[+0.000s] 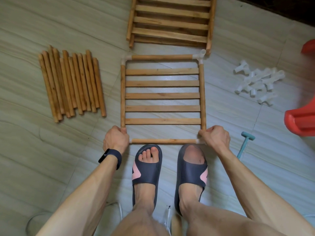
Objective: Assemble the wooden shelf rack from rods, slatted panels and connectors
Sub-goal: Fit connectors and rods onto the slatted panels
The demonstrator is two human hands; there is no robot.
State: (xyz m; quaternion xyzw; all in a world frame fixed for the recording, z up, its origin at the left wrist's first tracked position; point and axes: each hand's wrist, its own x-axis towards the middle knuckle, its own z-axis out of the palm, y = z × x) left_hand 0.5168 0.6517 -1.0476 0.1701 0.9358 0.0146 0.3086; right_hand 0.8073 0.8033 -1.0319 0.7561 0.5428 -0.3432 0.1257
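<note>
Floor (51, 28) tiling carries every part. Largest is the stack of spare slatted panels (170, 23) at the top centre. Just below it, in the middle of the frame, the slatted panel (162, 96) being framed lies flat, with a far rod (162, 57) already joined across its top edge by white corner pieces. A bundle of loose rods (71, 82) lies at the left, well apart, and a heap of spare connectors (259, 84) at the right. Along the panel's bottom edge, just above the person's slippers (146, 167), runs the near rod (163, 141), parallel to the last slat and apart from it.

The left hand (116, 139) is clamped round the near-left connector (130, 140) where it meets the panel's left rail, fingers curled over the corner. The right hand (215, 137) grips the near-right connector (197, 141) the same way. The step looks like seating both bottom corners onto the rail ends. It should go best with both hands pushing evenly toward the top of the frame, so that the rod goes in square and neither socket jams. Whether the rail ends are fully home is hidden under the fingers, so feeling for the stop matters more than sight.
</note>
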